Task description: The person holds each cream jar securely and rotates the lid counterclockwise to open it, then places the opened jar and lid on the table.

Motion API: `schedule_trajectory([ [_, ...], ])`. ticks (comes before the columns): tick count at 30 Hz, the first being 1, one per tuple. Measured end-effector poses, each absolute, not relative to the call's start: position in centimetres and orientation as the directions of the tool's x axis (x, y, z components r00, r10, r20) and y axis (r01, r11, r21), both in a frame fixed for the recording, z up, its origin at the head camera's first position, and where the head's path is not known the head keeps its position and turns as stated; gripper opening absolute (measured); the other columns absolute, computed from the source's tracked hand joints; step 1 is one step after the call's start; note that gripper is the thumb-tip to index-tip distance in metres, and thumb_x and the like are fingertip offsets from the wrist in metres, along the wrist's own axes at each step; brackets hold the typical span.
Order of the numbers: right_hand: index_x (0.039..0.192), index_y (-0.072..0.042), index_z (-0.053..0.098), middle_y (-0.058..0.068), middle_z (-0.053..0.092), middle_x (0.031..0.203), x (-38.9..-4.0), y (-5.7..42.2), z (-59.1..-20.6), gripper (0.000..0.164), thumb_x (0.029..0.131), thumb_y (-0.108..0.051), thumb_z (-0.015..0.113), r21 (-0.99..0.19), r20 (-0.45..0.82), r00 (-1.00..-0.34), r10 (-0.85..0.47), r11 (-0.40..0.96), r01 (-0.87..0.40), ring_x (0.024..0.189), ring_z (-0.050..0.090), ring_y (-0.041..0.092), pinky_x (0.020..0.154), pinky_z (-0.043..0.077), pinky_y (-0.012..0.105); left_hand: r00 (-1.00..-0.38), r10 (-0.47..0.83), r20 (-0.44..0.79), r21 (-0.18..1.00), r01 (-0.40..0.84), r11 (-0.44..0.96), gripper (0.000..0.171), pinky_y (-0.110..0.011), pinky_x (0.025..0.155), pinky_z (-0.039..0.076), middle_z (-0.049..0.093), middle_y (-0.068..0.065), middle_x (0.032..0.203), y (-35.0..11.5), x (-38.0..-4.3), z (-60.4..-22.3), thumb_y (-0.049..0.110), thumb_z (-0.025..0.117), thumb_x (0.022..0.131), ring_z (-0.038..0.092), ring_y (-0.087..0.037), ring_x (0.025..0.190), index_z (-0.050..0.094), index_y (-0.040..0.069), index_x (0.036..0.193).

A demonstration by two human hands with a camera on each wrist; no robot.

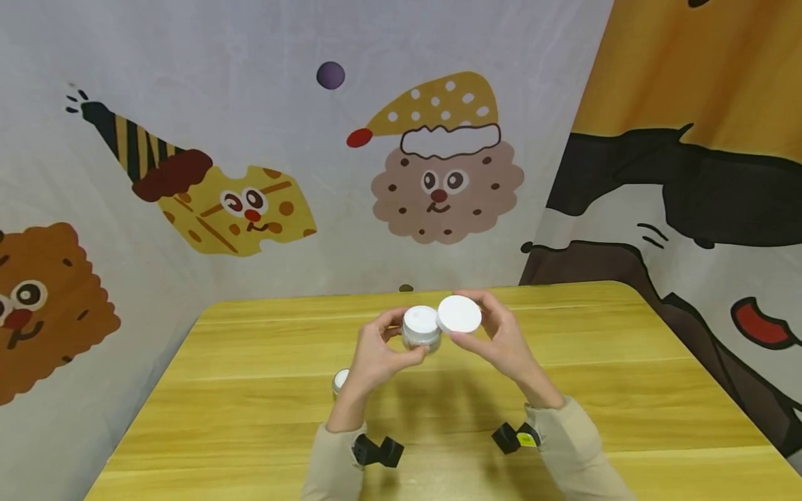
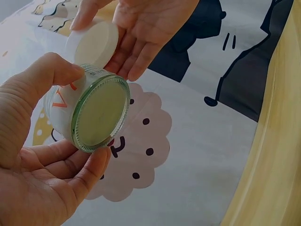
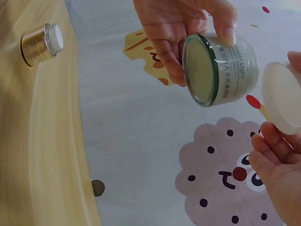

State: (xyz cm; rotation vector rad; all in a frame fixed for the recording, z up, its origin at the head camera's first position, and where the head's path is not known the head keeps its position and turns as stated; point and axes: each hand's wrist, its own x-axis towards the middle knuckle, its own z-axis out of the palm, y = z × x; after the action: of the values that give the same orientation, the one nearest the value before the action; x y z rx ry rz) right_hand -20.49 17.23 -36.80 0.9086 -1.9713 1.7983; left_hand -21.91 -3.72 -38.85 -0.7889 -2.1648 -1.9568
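My left hand [image 1: 374, 356] grips a glass cosmetic cream jar [image 1: 421, 331] around its side, thumb on the near side. The jar is held up over the table, its white top facing the head camera. In the left wrist view its clear greenish base [image 2: 101, 114] shows, and the right wrist view shows a label reading "Water Light" [image 3: 233, 70]. Between thumb and fingers, my right hand [image 1: 506, 348] holds a round white jar lid [image 1: 460, 314]. The lid is off the jar and tilted just right of its rim, overlapping it slightly in the left wrist view.
A smaller jar with a gold label [image 3: 38, 48] stands on the wooden table [image 1: 250, 396], partly behind my left wrist in the head view. Behind the table hangs a cloth [image 1: 263, 104] printed with cartoon snacks. Black wrist mounts [image 1: 379, 451] sit on both sleeves.
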Motion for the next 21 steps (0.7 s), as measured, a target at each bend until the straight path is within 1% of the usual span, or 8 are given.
schedule_trajectory([
  [5, 0.110, 0.017, 0.044, 0.005, 0.056, 0.118, -20.3, 17.7, -37.1, 0.046, 0.071, 0.016, 0.067, -0.769, 0.629, -0.748, -0.212, -0.024, -0.639, 0.105, 0.054, 0.015, 0.087, 0.046, 0.024, -0.864, 0.290, 0.411, 0.898, 0.438, 0.033, 0.048, -0.036, 0.085, 0.049, 0.062, -0.015, 0.103, -4.0, -21.9, -38.9, 0.001, 0.076, 0.069, 0.054, -0.025, 0.096, 0.060, -0.005, 0.114],
  [11, 0.106, 0.014, 0.044, 0.004, 0.057, 0.117, -20.1, 18.4, -37.6, 0.048, 0.066, 0.022, 0.068, -0.765, 0.629, -0.751, -0.202, 0.010, -0.643, 0.105, 0.055, 0.014, 0.084, 0.047, 0.022, -0.870, 0.281, 0.404, 0.901, 0.432, 0.042, 0.049, -0.036, 0.085, 0.049, 0.062, -0.015, 0.104, -4.3, -21.8, -39.2, 0.000, 0.076, 0.068, 0.055, -0.025, 0.096, 0.061, -0.005, 0.114],
  [16, 0.107, 0.014, 0.046, 0.011, 0.057, 0.112, -19.7, 19.0, -38.0, 0.053, 0.061, 0.025, 0.069, -0.769, 0.617, -0.765, -0.181, 0.066, -0.636, 0.101, 0.056, 0.013, 0.083, 0.048, 0.021, -0.882, 0.271, 0.385, 0.911, 0.411, 0.043, 0.049, -0.036, 0.085, 0.049, 0.062, -0.015, 0.104, -4.4, -21.9, -39.5, -0.001, 0.076, 0.067, 0.054, -0.025, 0.096, 0.061, -0.004, 0.114],
  [21, 0.113, 0.010, 0.049, 0.021, 0.055, 0.111, -19.5, 19.9, -38.5, 0.057, 0.062, 0.021, 0.073, -0.779, 0.576, -0.798, -0.177, 0.178, -0.602, 0.103, 0.056, 0.010, 0.088, 0.046, 0.019, -0.896, 0.260, 0.360, 0.920, 0.387, 0.059, 0.049, -0.035, 0.086, 0.049, 0.062, -0.014, 0.104, -4.7, -22.0, -39.5, -0.002, 0.076, 0.067, 0.054, -0.024, 0.097, 0.061, -0.004, 0.113],
])
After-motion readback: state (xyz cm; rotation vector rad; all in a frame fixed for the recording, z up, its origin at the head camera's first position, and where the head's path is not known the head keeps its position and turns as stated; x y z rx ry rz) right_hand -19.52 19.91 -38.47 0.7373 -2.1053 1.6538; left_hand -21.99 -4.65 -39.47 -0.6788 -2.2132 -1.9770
